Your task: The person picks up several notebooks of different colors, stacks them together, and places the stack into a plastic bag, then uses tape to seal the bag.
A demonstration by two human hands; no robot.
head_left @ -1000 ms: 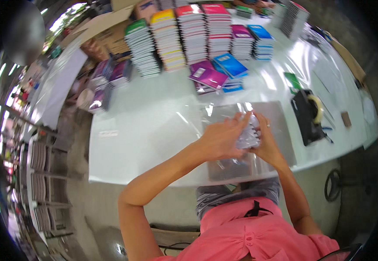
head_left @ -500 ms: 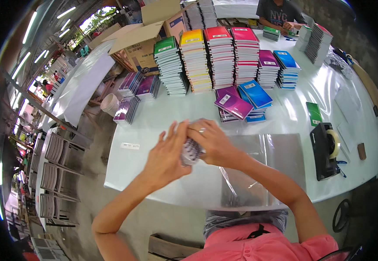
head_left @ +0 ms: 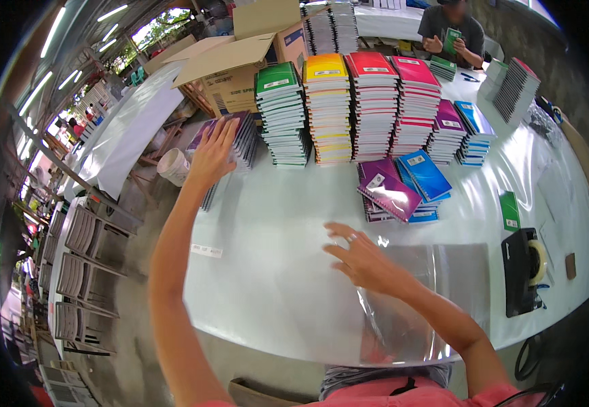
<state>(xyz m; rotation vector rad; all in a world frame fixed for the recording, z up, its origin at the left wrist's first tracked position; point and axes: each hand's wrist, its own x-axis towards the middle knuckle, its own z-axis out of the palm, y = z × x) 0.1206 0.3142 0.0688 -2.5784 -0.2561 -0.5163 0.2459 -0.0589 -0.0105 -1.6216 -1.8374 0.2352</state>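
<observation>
My left hand (head_left: 211, 154) is stretched out at the far left of the table, its fingers extended over the stacks of purple spiral notebooks (head_left: 245, 139); whether it touches them I cannot tell. The hand hides part of those stacks. My right hand (head_left: 365, 261) hovers empty with its fingers apart, near the top left corner of clear plastic sheets (head_left: 437, 298). Beyond it, a loose pile holds a purple notebook (head_left: 390, 190) on top and blue notebooks (head_left: 424, 173) beside it.
Tall notebook stacks in green (head_left: 282, 115), yellow (head_left: 326, 108) and red (head_left: 376, 105) line the back. A black tape dispenser (head_left: 517, 271) stands at the right, near a green notebook cover (head_left: 509, 210). An open cardboard box (head_left: 237, 81) sits behind. Across the table, a person (head_left: 452, 41) holds a green notebook.
My hands, together around a small bundle of spiral notebooks before, have parted. The left has reached far left to the purple stacks; the right has moved rightward, empty. The person opposite has raised a green notebook.
</observation>
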